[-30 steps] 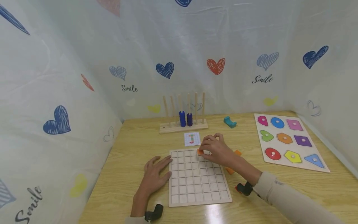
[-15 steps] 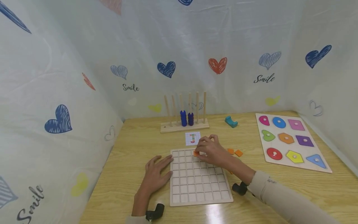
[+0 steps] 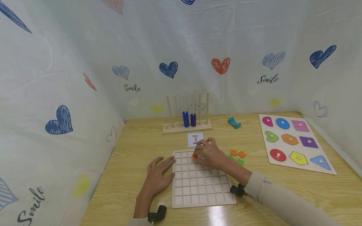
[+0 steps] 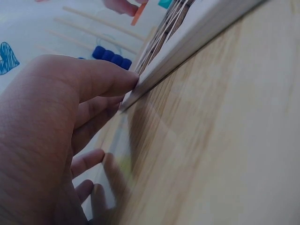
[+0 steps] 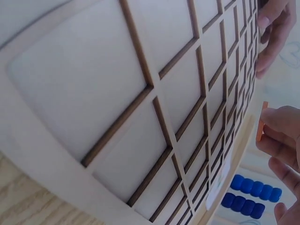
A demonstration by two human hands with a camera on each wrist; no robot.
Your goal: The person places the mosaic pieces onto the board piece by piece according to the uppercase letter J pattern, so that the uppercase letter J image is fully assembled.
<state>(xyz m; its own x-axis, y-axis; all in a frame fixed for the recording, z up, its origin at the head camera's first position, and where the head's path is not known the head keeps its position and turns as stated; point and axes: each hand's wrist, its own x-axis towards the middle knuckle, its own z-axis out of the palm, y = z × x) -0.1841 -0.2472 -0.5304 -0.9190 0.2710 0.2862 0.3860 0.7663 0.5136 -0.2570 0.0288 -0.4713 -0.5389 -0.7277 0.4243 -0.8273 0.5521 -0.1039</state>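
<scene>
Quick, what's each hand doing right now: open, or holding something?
Left hand: open, touching the side of the grid board.
Right hand: closed, pinching an orange tile.

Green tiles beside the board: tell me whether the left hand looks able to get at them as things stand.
Probably not directly: the left hand rests at the left edge of the board, the green tiles lie past its right side, and the right forearm crosses between.

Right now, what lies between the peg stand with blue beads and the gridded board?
A small printed card lies on the table between the peg stand and the gridded board, as the head view shows; the right hand covers one corner.
</scene>
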